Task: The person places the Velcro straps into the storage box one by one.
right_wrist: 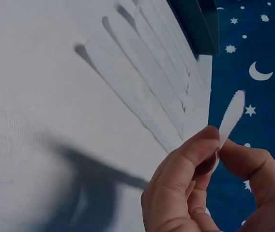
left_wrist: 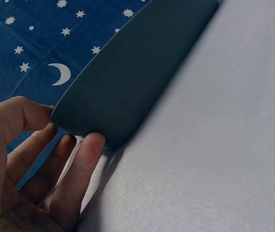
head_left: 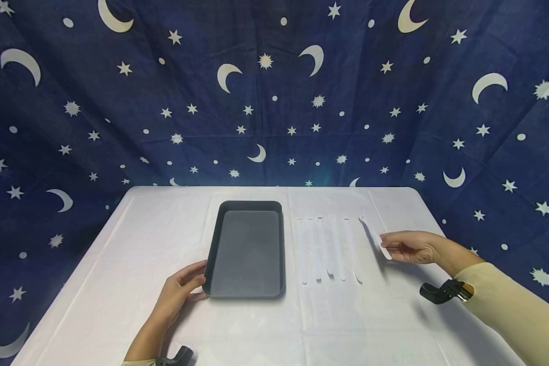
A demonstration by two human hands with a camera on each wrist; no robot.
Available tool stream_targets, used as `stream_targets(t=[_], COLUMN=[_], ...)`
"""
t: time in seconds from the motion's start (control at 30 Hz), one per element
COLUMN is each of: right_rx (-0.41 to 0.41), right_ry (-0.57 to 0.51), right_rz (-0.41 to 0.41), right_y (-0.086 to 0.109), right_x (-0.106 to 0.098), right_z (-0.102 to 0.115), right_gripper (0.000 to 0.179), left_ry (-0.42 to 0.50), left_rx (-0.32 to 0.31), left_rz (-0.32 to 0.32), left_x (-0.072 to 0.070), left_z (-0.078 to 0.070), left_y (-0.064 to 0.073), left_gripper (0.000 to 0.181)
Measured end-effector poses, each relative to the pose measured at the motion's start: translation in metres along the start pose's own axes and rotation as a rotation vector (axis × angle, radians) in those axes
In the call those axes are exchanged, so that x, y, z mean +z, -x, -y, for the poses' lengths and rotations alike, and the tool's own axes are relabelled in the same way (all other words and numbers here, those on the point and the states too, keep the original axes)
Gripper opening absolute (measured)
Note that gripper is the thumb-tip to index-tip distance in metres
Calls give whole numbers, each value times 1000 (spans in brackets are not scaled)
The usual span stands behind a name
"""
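My right hand (head_left: 412,246) pinches the near end of a thin white strap (head_left: 374,238) between thumb and fingers. That strap slants, its near end raised above the table and casting a shadow. The right wrist view shows its rounded tip (right_wrist: 233,113) poking out above the thumb. Several similar white straps (head_left: 324,249) lie side by side, lengthwise, some with near ends curled up. A dark grey rectangular baking pan (head_left: 249,246) stands to their left. My left hand (head_left: 178,291) holds its near left corner, thumb and fingers at the rim and outer wall (left_wrist: 142,63).
A white cloth covers the table (head_left: 119,244). Behind it hangs a dark blue curtain (head_left: 274,117) with moons and stars. Each wrist wears a black strap, one below the right sleeve (head_left: 508,300).
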State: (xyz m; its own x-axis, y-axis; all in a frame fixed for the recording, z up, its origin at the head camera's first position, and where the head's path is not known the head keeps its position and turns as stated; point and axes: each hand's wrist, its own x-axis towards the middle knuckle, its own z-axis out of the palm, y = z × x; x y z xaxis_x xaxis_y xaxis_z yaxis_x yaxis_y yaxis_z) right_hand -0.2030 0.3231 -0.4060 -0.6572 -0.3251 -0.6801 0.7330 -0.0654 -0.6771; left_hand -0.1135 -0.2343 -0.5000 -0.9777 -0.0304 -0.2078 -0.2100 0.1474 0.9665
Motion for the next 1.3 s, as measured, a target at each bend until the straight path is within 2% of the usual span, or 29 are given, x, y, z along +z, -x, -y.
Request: stream_targets(t=[0.17, 0.43, 0.7, 0.97, 1.3], right_rx=[-18, -38, -40, -61, -109], right_ry=[7, 83, 132, 131, 145], right_rz=[3, 34, 75, 85, 117], right_y=[3, 4, 2, 1, -3], right_x=[7, 24, 35, 48, 65], right_z=[1, 4, 0, -5, -13], right_gripper=[20, 20, 20, 21, 26], left_ry=[11, 10, 10, -38, -37], left_rx=[0, 1, 19, 10, 22], left_rz=[14, 26, 66, 38, 36], left_x=[0, -1, -2, 0, -1], left_z=[-2, -5, -2, 1, 1], left_y=[2, 2, 0, 0, 0], left_gripper=[51, 55, 59, 57, 57])
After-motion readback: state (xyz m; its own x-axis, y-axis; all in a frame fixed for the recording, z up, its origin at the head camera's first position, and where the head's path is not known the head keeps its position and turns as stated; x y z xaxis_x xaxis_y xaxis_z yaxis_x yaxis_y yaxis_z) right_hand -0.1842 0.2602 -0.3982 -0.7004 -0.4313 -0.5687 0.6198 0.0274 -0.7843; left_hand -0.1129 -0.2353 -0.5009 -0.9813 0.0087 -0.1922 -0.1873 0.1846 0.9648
